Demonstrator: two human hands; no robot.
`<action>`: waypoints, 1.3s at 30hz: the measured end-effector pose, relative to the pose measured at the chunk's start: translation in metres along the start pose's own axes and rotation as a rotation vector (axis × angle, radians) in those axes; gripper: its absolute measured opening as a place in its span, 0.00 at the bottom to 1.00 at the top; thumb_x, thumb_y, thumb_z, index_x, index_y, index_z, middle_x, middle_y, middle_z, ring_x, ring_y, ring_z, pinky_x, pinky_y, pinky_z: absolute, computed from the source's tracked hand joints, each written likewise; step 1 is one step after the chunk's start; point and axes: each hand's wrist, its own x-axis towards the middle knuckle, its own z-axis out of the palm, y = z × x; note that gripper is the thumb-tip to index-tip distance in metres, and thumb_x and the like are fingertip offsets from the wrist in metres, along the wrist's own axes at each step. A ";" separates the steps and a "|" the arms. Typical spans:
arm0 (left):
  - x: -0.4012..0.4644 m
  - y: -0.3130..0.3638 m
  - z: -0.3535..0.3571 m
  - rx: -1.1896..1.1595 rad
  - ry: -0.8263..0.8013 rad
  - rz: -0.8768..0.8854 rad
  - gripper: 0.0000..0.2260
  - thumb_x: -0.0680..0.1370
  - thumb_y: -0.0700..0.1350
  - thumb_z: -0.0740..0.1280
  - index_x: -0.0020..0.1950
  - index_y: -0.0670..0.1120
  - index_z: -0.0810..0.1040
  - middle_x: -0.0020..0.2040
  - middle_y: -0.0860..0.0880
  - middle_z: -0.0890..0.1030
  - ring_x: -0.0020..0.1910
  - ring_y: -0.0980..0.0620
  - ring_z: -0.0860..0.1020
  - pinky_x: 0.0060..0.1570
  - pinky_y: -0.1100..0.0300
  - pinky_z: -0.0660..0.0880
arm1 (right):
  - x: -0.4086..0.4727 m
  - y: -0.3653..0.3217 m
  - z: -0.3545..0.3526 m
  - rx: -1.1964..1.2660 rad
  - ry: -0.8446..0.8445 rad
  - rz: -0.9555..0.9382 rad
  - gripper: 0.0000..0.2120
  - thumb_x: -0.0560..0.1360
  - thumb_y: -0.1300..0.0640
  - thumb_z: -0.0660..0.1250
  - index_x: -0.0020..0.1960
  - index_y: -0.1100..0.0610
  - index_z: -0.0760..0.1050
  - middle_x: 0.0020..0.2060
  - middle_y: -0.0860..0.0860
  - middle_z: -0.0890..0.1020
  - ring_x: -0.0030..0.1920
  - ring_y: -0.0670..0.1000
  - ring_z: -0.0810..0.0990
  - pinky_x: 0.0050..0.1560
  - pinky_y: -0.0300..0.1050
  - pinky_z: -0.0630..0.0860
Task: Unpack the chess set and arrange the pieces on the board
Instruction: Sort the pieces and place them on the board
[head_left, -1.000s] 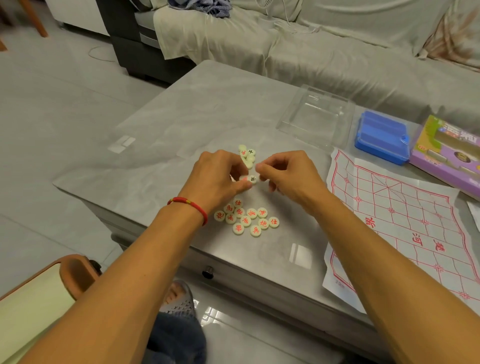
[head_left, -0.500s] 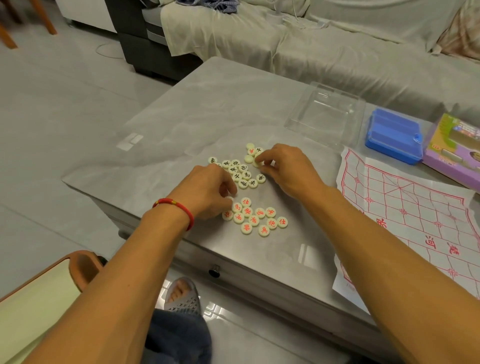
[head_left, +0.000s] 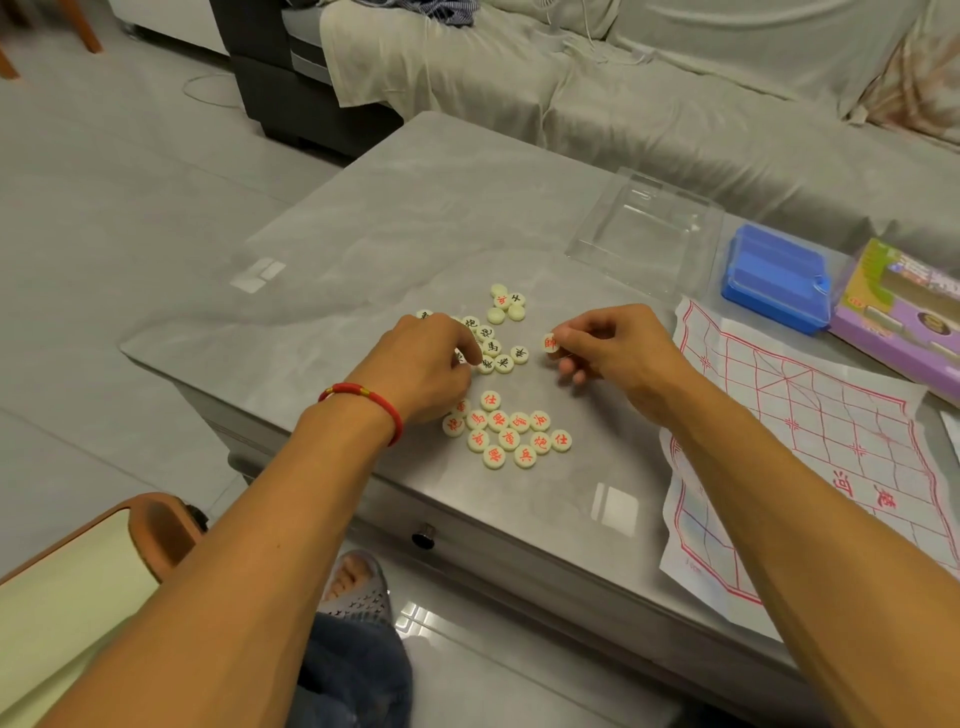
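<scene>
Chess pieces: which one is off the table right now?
The red-marked piece pinched in the right hand fingers, lifted clear of the groups. All other pieces lie flat on the table.

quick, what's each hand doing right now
Left hand: fingers curled down among the black-lettered pieces; whether it has a grip on one cannot be told.
Right hand: pinching a red-lettered piece.

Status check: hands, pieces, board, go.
Right hand pinches a red-marked piece. Left hand on the black-marked pieces. Paper board bare, nothing blocking.
</scene>
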 end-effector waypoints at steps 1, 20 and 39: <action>0.000 0.000 0.000 0.001 0.005 0.003 0.13 0.79 0.41 0.63 0.60 0.51 0.81 0.58 0.46 0.81 0.54 0.47 0.79 0.51 0.56 0.77 | -0.002 -0.001 -0.002 0.047 -0.011 0.011 0.07 0.78 0.59 0.70 0.52 0.61 0.83 0.40 0.56 0.86 0.39 0.54 0.84 0.45 0.47 0.83; 0.011 -0.001 0.003 0.035 0.076 -0.040 0.12 0.77 0.46 0.66 0.59 0.51 0.81 0.54 0.47 0.82 0.49 0.46 0.80 0.51 0.52 0.80 | -0.018 -0.004 0.011 -0.506 -0.161 -0.055 0.02 0.75 0.55 0.73 0.47 0.52 0.84 0.39 0.48 0.85 0.37 0.47 0.83 0.41 0.39 0.81; 0.029 0.014 0.005 0.178 0.233 -0.027 0.13 0.77 0.46 0.65 0.60 0.51 0.80 0.54 0.47 0.81 0.53 0.44 0.78 0.45 0.54 0.73 | 0.069 -0.009 0.048 -0.821 0.166 -0.452 0.09 0.77 0.50 0.69 0.56 0.49 0.82 0.50 0.50 0.78 0.50 0.54 0.78 0.49 0.53 0.77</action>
